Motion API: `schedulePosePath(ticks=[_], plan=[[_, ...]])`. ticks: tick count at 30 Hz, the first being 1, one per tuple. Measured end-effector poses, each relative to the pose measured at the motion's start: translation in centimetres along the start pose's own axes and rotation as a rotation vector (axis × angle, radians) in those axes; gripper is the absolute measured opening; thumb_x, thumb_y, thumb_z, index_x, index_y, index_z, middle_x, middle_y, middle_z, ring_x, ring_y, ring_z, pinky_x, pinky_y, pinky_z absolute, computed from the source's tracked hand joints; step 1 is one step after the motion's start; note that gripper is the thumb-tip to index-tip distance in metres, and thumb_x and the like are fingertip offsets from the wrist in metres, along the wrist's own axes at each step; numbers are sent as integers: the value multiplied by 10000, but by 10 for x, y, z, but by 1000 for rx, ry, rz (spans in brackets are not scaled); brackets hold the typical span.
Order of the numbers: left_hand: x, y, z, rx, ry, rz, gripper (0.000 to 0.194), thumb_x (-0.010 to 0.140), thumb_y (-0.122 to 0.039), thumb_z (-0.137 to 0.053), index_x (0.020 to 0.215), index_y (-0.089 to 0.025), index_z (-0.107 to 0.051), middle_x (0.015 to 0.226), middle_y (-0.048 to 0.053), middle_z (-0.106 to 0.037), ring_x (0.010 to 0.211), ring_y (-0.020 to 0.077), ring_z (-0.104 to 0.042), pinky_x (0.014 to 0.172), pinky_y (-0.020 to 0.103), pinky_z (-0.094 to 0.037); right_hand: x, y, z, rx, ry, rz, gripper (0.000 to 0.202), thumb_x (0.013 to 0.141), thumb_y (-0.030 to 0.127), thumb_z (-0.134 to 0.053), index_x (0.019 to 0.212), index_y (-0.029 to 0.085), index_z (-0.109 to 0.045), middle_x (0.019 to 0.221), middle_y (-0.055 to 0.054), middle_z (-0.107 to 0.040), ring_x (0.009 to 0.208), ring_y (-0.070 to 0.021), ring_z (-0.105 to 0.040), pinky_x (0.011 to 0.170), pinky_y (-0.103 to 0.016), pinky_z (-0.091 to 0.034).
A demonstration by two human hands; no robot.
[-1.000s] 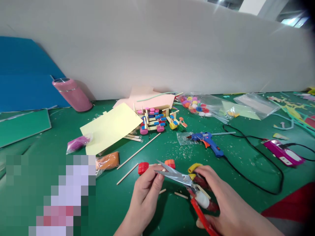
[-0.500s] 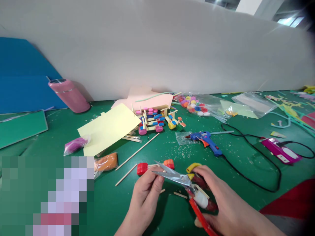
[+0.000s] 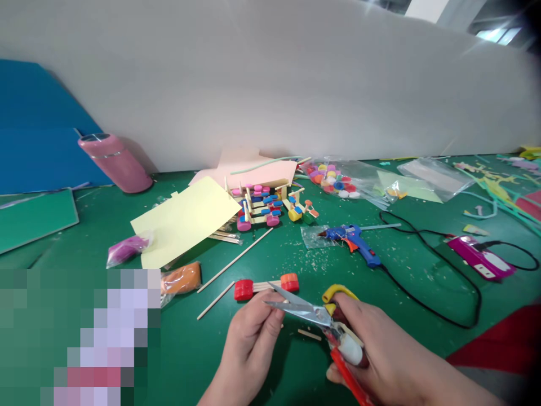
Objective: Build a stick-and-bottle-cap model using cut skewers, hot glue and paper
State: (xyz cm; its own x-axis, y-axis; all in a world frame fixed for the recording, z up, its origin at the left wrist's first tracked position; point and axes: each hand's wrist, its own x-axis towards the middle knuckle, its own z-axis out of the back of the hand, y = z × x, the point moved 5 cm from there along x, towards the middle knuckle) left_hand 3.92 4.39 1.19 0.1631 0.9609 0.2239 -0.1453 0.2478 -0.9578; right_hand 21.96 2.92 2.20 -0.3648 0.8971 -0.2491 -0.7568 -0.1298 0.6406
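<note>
Head view: a white partition [image 3: 270,84] backs your green table [image 3: 304,378], with a blue panel [image 3: 38,124] leaning at far left. A pale yellow sheet [image 3: 186,220] lies left of centre; a pink bottle [image 3: 116,163] stands tilted behind it, near the partition. Your right hand [image 3: 372,332] is curled round the handles of the scissors [image 3: 310,313], fingers at the yellow-covered one, thumb low by the red one; the grip is spread partway and the blades are a little apart, pointing left. Your left hand [image 3: 249,338] is closed to a pinch, thumb against forefinger, on a pale stick [image 3: 285,301]; only a small end shows at the fingertips, right beside the blades, the rest hidden. To the right, a blue glue gun [image 3: 355,242] lies with its nozzle over a scrap of clear film; its cord runs toward a magenta power strip [image 3: 482,256]. Small wheeled models [image 3: 257,221] sit grouped at centre, beyond your hands. Just past your left fingers are red discs [image 3: 243,289] and orange discs [image 3: 289,282] with thin rods between; contact with the hand cannot be judged. Smallest noted: a cut stub [image 3: 309,334], lying below the blades.
</note>
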Motion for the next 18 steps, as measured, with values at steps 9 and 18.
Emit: schedulePosePath(ticks=[9, 18], plan=[[2, -8, 0, 29, 9, -44, 188, 783, -98, -514, 739, -219, -651, 671, 17, -619, 608, 157, -554, 577, 220, -401, 2, -4, -9, -88, 17, 3, 300, 660, 380, -640, 738, 236, -389, 689, 21, -561, 510, -134, -454, 458, -238, -273], [1, -4, -5, 0, 35, -58, 158, 838, -147, -474, 806, -210, -615, 698, -10, -592, 648, 122, -541, 590, 188, -410, 6, -9, -16, 65, 27, -11, 249, 744, 343, -583, 782, 237, -361, 663, 45, -565, 519, -123, -484, 468, -224, -296]])
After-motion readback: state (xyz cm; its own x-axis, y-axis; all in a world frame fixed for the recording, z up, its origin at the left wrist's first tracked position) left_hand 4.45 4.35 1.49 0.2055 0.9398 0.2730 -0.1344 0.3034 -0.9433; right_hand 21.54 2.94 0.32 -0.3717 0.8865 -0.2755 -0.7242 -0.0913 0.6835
